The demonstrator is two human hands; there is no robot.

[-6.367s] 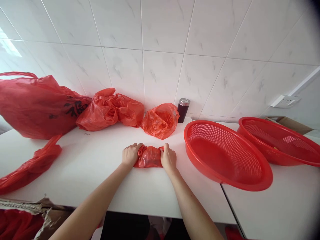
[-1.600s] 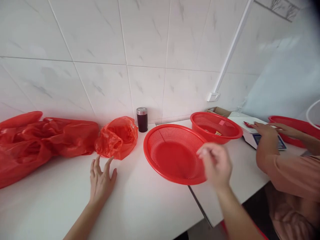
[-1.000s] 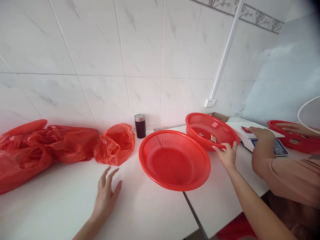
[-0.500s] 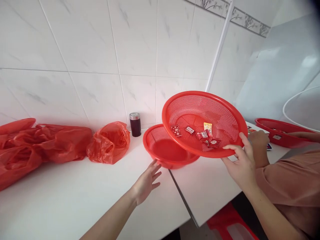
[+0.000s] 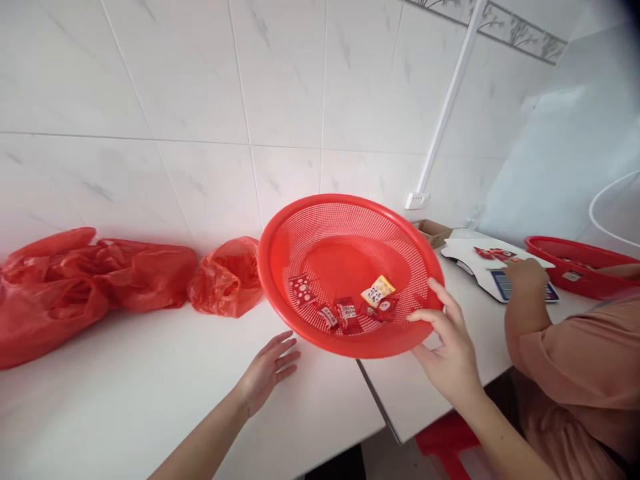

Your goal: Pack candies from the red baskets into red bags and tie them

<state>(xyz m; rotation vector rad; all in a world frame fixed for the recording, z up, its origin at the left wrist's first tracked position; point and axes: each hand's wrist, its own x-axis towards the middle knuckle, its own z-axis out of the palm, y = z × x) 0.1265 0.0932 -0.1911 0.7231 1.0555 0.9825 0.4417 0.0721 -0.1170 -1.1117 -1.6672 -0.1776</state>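
My right hand (image 5: 450, 350) grips the right rim of a red mesh basket (image 5: 333, 257), thumb below and fingers over the edge. The basket is held above the table, tilted toward me. Several small wrapped snacks lie along its lower side: a dotted red packet (image 5: 303, 289) at the left, a red packet (image 5: 347, 315) in the middle and a yellow-and-white packet (image 5: 377, 291) at the right. Below the basket's lower left rim is my left hand (image 5: 267, 377), open and holding nothing, fingers stretched out. The second red basket and the dark jar are hidden behind the held basket.
Red plastic bags (image 5: 145, 273) lie along the wall at left, beside a smaller crumpled red bag (image 5: 227, 280). At right, a co-worker's hand (image 5: 525, 273) is at a white scale (image 5: 460, 250) bearing red packets. Beyond are a cardboard box (image 5: 433, 232) and another red basket (image 5: 565, 250).
My right hand has brought the basket left and lower in view, covering the second basket and the jar. The packets have slid toward its near side. More of the scale shows at right.
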